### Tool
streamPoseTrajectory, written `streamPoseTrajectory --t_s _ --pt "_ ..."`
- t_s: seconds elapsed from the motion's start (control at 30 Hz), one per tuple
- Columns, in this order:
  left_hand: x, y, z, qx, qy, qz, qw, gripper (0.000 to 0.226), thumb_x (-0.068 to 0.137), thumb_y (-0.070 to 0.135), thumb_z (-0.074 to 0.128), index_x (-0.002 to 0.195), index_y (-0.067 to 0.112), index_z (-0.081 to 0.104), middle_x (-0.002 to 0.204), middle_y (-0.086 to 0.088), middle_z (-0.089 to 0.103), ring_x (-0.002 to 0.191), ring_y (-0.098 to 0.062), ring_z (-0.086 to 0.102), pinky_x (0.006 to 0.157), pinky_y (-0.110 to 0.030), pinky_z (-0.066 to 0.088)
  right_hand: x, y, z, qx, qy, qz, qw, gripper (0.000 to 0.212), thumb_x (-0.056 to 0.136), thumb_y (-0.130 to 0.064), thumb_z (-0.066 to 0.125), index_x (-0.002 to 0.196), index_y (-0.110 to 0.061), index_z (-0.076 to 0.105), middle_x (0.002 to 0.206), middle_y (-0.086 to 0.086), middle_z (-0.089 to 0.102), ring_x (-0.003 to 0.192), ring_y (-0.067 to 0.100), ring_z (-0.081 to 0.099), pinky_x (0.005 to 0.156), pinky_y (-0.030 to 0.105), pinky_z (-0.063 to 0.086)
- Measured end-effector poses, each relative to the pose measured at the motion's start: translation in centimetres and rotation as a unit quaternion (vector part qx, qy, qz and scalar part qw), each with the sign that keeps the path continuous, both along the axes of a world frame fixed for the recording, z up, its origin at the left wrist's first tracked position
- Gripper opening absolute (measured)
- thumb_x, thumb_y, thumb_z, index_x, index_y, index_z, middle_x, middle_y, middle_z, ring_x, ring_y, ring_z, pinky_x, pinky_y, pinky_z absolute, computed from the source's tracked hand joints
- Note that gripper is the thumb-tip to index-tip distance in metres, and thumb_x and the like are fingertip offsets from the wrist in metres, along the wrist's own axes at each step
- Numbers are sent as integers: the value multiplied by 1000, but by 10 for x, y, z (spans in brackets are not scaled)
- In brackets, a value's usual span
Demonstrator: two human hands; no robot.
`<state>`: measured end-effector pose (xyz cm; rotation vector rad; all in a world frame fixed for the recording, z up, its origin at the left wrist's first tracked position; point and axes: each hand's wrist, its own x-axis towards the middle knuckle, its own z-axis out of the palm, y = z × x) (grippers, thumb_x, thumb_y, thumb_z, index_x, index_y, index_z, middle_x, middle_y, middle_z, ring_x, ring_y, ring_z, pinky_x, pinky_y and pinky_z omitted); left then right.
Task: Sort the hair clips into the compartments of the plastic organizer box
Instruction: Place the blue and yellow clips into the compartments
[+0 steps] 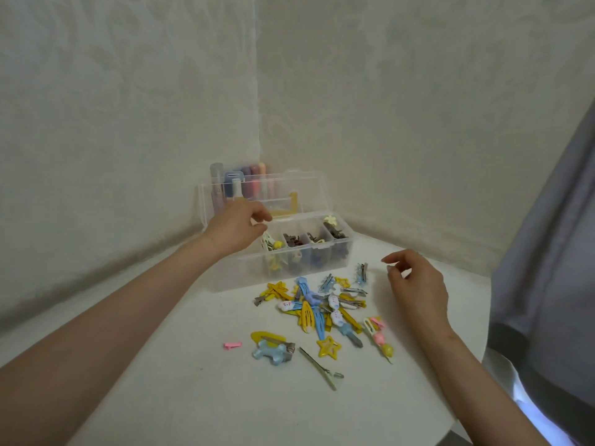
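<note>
Clear plastic organizer box (244, 272) stands lid-up to take clips, the left hand (236, 228) curled over its leftmost compartment, pinching one or not I cannot tell, the right hand (415, 284) loose and empty off its right end, poised for the unsorted hair clips (322, 307) heaped in front

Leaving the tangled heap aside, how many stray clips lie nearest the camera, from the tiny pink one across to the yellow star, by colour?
Pink: 1, the tiny clip
Yellow: 2, the oval clip and the star clip
Blue: 1, the animal-shaped clip
Pale metal: 1, the long slim clip
Total: 5
</note>
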<state>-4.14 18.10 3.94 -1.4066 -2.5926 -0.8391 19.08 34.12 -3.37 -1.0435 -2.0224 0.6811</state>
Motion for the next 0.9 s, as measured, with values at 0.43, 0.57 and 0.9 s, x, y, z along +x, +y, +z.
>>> streamPoseTrajectory --t_s 0.43,0.57,0.9 --pt "68 -27 -14 82 51 -113 989 10 89 22 55 92 21 65 93 8 57 86 -7 52 71 -22 39 -7 -17 2 15 -27 222 975 32 82 -7 63 86 -38 65 91 -10 57 85 10 50 71 22 34" --pt "78 -31 -31 2 27 -158 987 4 87 28 58 90 27 61 84 21 47 85 1 46 74 -20 38 -6 -22 5 13 -29 256 966 27 80 -11 68 82 -38 65 87 -12 58 84 6 49 70 19 34" --pt "75 -42 -51 -71 30 -165 983 14 88 31 58 102 28 58 95 20 41 97 1 37 81 -21 38 -6 -26 2 78 -87 333 936 16 77 -23 72 84 -37 66 91 -14 56 93 5 46 78 17 36"
